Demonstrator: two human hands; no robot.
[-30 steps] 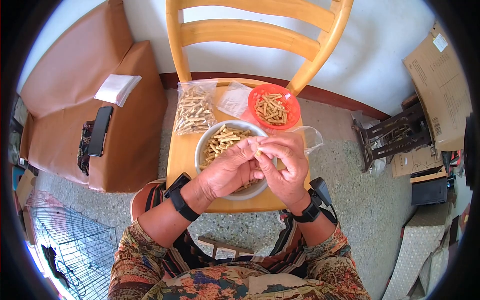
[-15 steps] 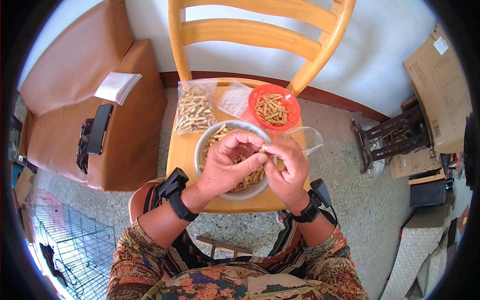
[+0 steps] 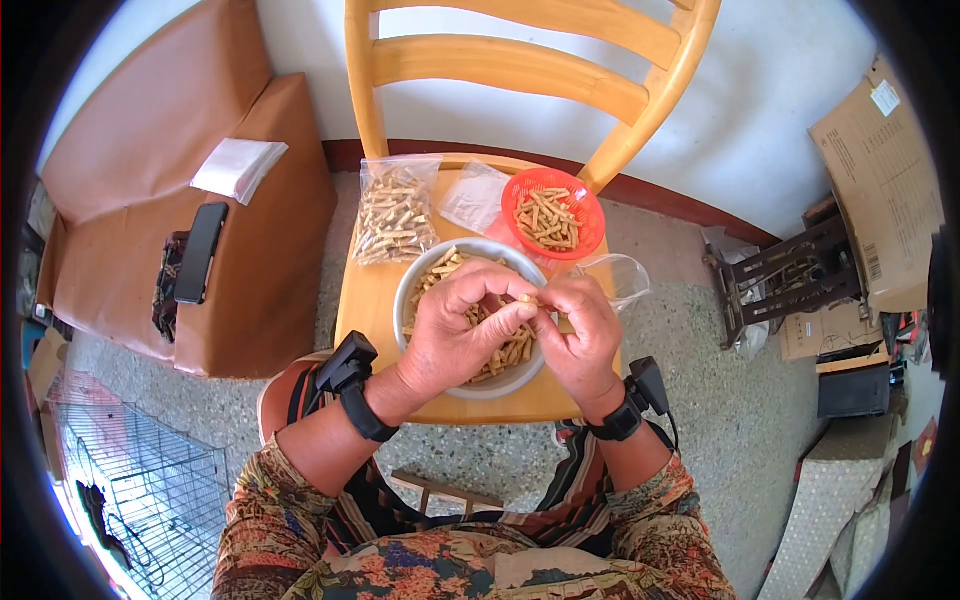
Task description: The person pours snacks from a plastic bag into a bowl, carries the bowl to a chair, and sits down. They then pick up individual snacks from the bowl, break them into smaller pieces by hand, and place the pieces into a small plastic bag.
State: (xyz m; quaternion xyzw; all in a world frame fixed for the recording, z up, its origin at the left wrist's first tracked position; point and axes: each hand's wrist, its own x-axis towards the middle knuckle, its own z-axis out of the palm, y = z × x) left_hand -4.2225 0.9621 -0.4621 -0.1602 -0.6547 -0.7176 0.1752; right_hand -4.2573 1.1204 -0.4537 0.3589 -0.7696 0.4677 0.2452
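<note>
My left hand [image 3: 460,325] and my right hand [image 3: 583,330] meet over a white bowl [image 3: 403,296]. The fingertips of both pinch a small tan stick piece [image 3: 528,299], mostly covered by the fingers. Many short tan sticks [image 3: 517,352] lie in the bowl beneath my hands. Behind the bowl, a clear plastic bag [image 3: 394,212] is packed with similar sticks. To its right, a red basket [image 3: 594,212] holds more of them. An empty-looking clear bag [image 3: 473,196] lies flat between the two.
Everything stands on a wooden chair seat [image 3: 362,300]. A clear plastic cup-like container [image 3: 628,280] is beside my right hand. At left, a brown sofa [image 3: 265,260] carries a phone [image 3: 201,253] and a pack of plastic bags [image 3: 238,168]. A wire cage [image 3: 150,480] stands lower left; cardboard [image 3: 880,190] leans at right.
The view has shifted slightly. My right fingers have bent and turned a little around the small piece; both hands stay together over the bowl.
</note>
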